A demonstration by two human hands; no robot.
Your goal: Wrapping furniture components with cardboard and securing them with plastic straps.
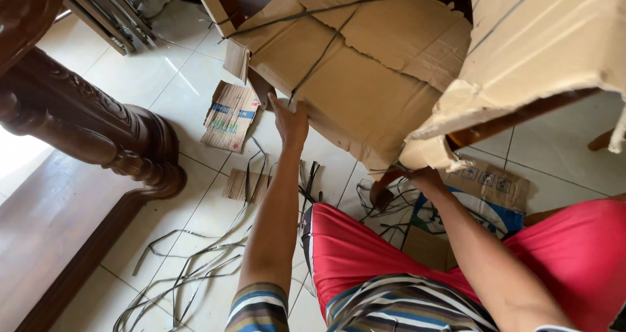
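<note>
Cardboard wraps a wooden frame that fills the upper middle of my view, bound by a thin dark strap crossing its face. It hangs tilted above the white tiled floor, in front of my knees. My left hand reaches up and presses flat against the lower left edge of that wrapping, fingers stretched up toward the point where the strap passes over the edge; I see it touching, not closed round anything. My right hand sits low under the torn corner of a second wrapped piece at upper right, mostly hidden by the ragged cardboard, so I cannot tell whether it grips or merely touches. The two hands are well apart, one on each side of the wrapped bundle.

Below it I see my red shorts and a striped shirt. Loose cut straps lie strewn on the tiles at lower left, more tangled just beside my right knee. A flattened printed carton lies on the floor left of my left hand, a smaller scrap near it. Another flat box lies under my right forearm. A carved dark wooden leg stands at far left.
</note>
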